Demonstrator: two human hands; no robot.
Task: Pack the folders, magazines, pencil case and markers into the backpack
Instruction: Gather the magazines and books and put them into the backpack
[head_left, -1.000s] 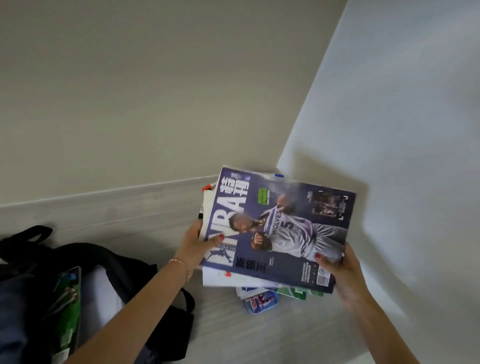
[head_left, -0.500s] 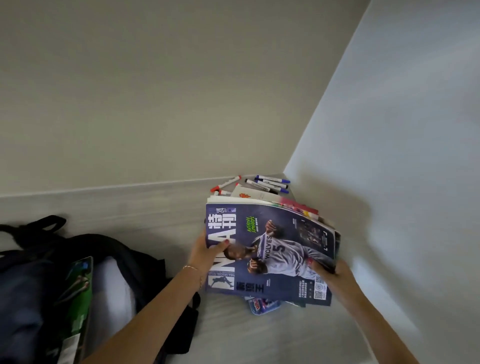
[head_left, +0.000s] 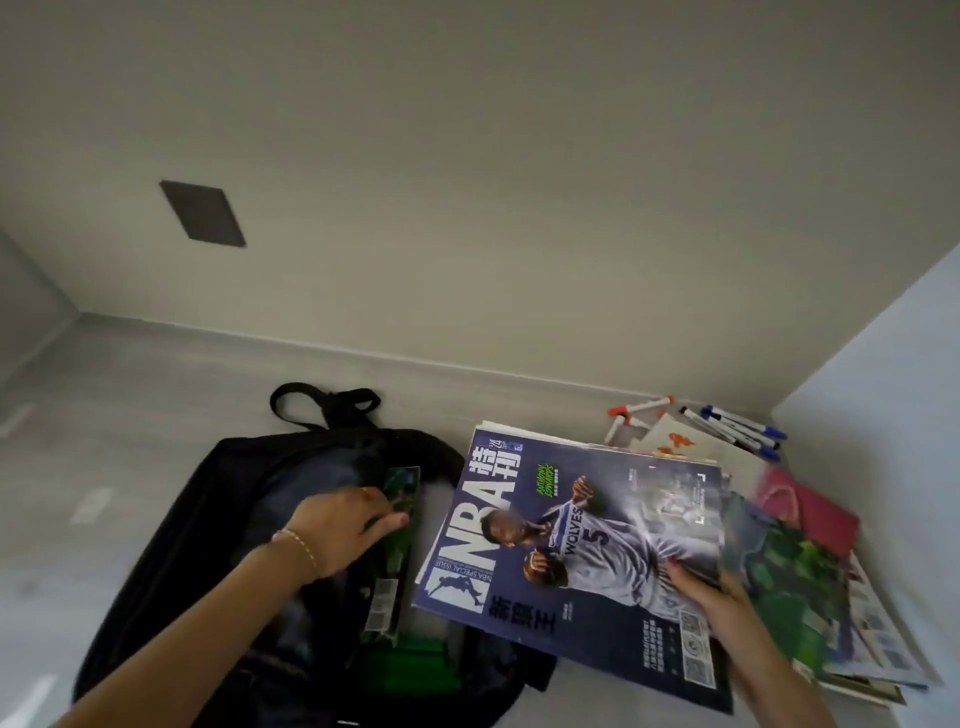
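A black backpack (head_left: 218, 525) lies open on the pale floor at the left, with a green-covered magazine (head_left: 395, 551) standing in its mouth. My left hand (head_left: 343, 525) is at that opening, fingers against the green magazine. My right hand (head_left: 706, 587) grips the lower right edge of a blue NBA magazine (head_left: 571, 540), held tilted above the floor beside the backpack. Several more magazines and folders (head_left: 789, 566) lie spread to the right. Red-capped markers (head_left: 639, 408) and blue-capped markers (head_left: 737, 428) rest by the wall. The pencil case is not visible.
A beige wall with a baseboard (head_left: 363, 358) runs behind everything, and a light blue wall (head_left: 893, 364) closes the right side. A dark square panel (head_left: 202, 215) sits on the beige wall. Pale floor (head_left: 104, 447) stretches left of the backpack.
My left hand has let go of the NBA magazine and moved to the backpack's opening. The right hand alone holds the magazine, carried left toward the backpack. The view has swung left and down.
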